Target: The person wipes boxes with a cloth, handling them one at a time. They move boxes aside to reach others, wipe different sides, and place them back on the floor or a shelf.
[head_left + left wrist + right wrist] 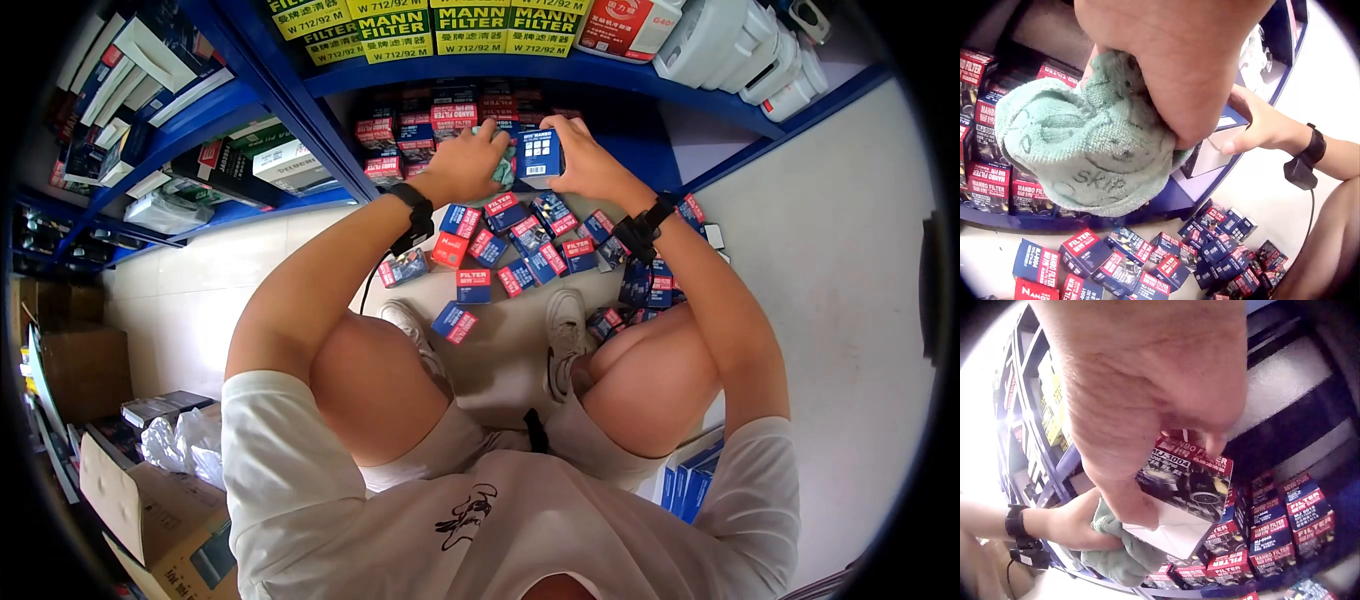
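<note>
My left hand grips a crumpled pale green cloth, which bulges out below the palm in the left wrist view. Just to its right, my right hand holds a small filter box by its sides, fingers and thumb around it. That box is blue, red and white and carries the marking MJ-3004 in the right wrist view. Cloth and box are side by side at the front of the lowest shelf, the cloth overlapping the box's edge in the right wrist view. Stacked filter boxes stand behind my hands.
Several loose filter boxes lie on the floor before my feet, more beside my right knee. Above is a blue shelf edge with yellow filter boxes and white jugs. An opened cardboard box stands at lower left.
</note>
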Demonstrator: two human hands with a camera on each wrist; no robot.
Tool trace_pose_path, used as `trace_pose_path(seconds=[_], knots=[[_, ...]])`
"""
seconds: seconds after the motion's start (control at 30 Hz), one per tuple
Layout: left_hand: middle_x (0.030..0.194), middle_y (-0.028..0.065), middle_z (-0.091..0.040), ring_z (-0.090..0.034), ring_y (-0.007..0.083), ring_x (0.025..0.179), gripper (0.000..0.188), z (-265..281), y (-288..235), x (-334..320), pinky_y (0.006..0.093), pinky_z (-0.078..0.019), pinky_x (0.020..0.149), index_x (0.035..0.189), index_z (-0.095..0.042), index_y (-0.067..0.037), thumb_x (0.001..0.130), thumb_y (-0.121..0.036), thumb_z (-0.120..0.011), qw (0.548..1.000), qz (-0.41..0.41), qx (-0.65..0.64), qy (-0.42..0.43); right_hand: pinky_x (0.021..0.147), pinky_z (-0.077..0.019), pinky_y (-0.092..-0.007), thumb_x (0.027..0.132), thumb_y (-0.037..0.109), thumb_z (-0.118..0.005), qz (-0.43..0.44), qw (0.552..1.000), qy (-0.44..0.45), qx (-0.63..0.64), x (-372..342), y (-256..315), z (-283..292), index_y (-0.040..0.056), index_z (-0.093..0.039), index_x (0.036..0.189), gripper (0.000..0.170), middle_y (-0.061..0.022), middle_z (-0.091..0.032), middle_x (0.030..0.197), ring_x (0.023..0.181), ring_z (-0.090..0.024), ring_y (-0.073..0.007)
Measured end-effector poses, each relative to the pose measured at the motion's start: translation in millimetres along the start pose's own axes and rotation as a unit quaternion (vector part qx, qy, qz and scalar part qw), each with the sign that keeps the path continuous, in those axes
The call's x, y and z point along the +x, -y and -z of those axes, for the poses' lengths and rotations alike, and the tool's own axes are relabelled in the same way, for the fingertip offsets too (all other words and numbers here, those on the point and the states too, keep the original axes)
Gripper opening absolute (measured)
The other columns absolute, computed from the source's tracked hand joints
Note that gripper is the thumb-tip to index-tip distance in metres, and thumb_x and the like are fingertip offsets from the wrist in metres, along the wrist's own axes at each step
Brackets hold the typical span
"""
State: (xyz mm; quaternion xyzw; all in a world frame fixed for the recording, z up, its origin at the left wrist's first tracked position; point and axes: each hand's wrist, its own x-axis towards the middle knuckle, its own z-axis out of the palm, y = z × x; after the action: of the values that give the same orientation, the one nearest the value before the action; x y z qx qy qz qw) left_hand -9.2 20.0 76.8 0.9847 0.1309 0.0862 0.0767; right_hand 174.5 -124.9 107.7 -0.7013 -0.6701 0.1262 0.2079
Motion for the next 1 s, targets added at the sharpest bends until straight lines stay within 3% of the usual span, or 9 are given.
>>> trace_pose_path(seconds=[0.1,0.3,0.4,0.47,0.6,0.77,0.87,1.0], knots=[[0.122,0.0159,-0.05,-0.063,0.0399,0.101,0.069,0.8,-3.4,-2.5,0.05,-0.0564,0.08,0.129,-0.049,-0.008,0.071,-0.027,-0.081,1.0,-0.022,-0.018,0.007,0.105,-0.0406,-0.0434,0.065,0.007,-0.077,0.023,0.999,-0.026,0.034,2.3,-14.4,-11.2,0.0044,-0.04,0.134,0.079,-0.0195,-0.048,0.12,0.12,-0.046,-0.0416],[0.117,0.0164,-0.051,-0.062,0.0388,0.099,0.066,4.7,-16.6,2.3,0.0479,-0.0562,0.078,0.125,-0.051,-0.007,0.07,-0.029,-0.081,0.994,-0.089,-0.039,-0.046,0.103,-0.0439,-0.0443,0.06,0.009,-0.084,0.025,0.999,0.025,-0.004,-2.5,-17.8,-15.8,0.0004,-0.04,0.139,0.09,-0.0212,-0.042,0.126,0.123,-0.045,-0.0432],[0.116,0.0169,-0.051,-0.063,0.039,0.096,0.065,6.0,-15.9,3.8,0.0488,-0.0562,0.078,0.124,-0.051,-0.006,0.07,-0.028,-0.081,0.996,-0.079,-0.035,-0.036,0.103,-0.0441,-0.043,0.06,0.011,-0.086,0.028,0.999,0.013,0.024,-3.7,-17.3,-17.8,0.0003,-0.04,0.14,0.092,-0.0199,-0.043,0.124,0.122,-0.046,-0.0413],[0.12,0.0167,-0.05,-0.063,0.0402,0.1,0.064,7.6,-14.6,2.3,0.0495,-0.0551,0.079,0.125,-0.049,-0.009,0.071,-0.025,-0.08,0.998,-0.041,-0.032,-0.017,0.101,-0.0441,-0.0396,0.067,0.014,-0.085,0.091,0.995,0.012,0.044,-3.1,-16.6,-19.7,0.0002,-0.042,0.137,0.084,-0.0167,-0.044,0.123,0.118,-0.049,-0.0357],[0.122,0.0183,-0.05,-0.062,0.042,0.103,0.064,-0.1,-1.5,0.4,0.0515,-0.0542,0.082,0.125,-0.048,-0.007,0.072,-0.024,-0.079,0.998,0.025,-0.053,-0.024,0.099,-0.0456,-0.0373,0.07,0.017,-0.085,0.103,0.992,0.036,0.062,-1.6,0.9,-8.4,0.0011,-0.042,0.137,0.081,-0.0141,-0.046,0.121,0.116,-0.052,-0.033],[0.124,0.0182,-0.051,-0.062,0.0424,0.105,0.065,3.2,6.1,-0.1,0.0515,-0.0544,0.084,0.127,-0.048,-0.008,0.073,-0.025,-0.079,0.998,0.043,-0.036,-0.004,0.101,-0.044,-0.0389,0.069,0.015,-0.084,0.096,0.992,0.037,0.072,-1.2,1.6,-5.8,0.0026,-0.042,0.136,0.079,-0.015,-0.047,0.124,0.118,-0.051,-0.0345],[0.125,0.0179,-0.051,-0.061,0.0426,0.107,0.066,-1.0,13.9,-4.3,0.0517,-0.0545,0.085,0.128,-0.048,-0.008,0.073,-0.027,-0.079,0.998,0.063,-0.03,0.011,0.104,-0.0415,-0.0411,0.069,0.012,-0.082,0.096,0.995,-0.005,0.009,-4.6,2.2,-2.6,0.0043,-0.04,0.135,0.079,-0.0178,-0.048,0.124,0.121,-0.05,-0.0376],[0.125,0.0178,-0.051,-0.061,0.0423,0.109,0.067,-3.0,18.4,-9.5,0.051,-0.0547,0.085,0.129,-0.048,-0.008,0.073,-0.028,-0.079,0.998,0.048,-0.01,0.024,0.106,-0.0395,-0.0429,0.069,0.011,-0.079,0.037,0.998,0.0,0.045,-12.2,2.0,-1.0,0.0057,-0.037,0.135,0.079,-0.0223,-0.048,0.125,0.124,-0.047,-0.0421]])
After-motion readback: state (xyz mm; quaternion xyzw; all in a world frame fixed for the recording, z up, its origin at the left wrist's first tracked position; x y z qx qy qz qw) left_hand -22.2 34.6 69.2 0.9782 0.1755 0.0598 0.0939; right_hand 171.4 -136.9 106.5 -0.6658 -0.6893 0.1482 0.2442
